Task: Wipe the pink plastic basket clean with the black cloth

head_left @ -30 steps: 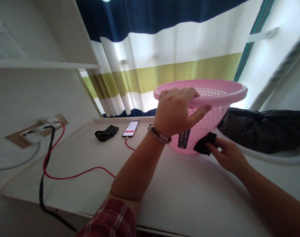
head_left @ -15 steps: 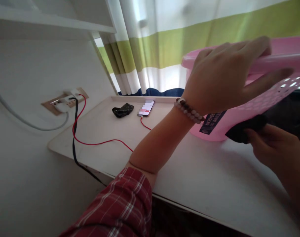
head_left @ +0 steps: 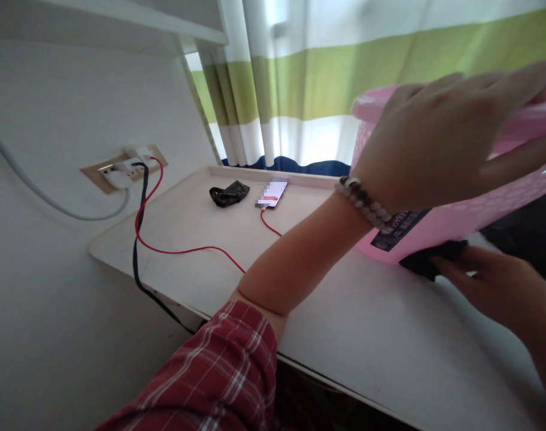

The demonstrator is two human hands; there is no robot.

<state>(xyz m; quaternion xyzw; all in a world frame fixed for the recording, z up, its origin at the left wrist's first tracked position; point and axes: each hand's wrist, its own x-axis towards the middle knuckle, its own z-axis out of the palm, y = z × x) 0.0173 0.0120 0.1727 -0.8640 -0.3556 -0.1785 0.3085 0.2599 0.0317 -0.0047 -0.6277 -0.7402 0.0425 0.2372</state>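
Note:
A pink plastic garbage bin (head_left: pixel 457 216) with a pattern of holes and a dark label leans on the right part of the white desk. My left hand (head_left: pixel 439 140), a bead bracelet at its wrist, grips the bin's rim, fingers over the edge and thumb along the outside. Low against the bin's side, close to its base, my right hand (head_left: pixel 506 278) pinches a black cloth (head_left: pixel 428 261). The bin's far side and inside are hidden, and my left hand covers part of the rim.
On the desk (head_left: pixel 345 335) lie a crumpled black plastic bag (head_left: pixel 230 194) and a phone (head_left: pixel 273 194) with a red charging cable (head_left: pixel 183 251). Plugs fill a wall socket (head_left: pixel 123 170) at left. Curtains (head_left: pixel 318 90) hang behind; a dark object (head_left: pixel 531 239) stands right.
The bin and my left hand have shifted right, still gripping the rim. My right hand has moved the black cloth down and slightly left along the bin's lower side.

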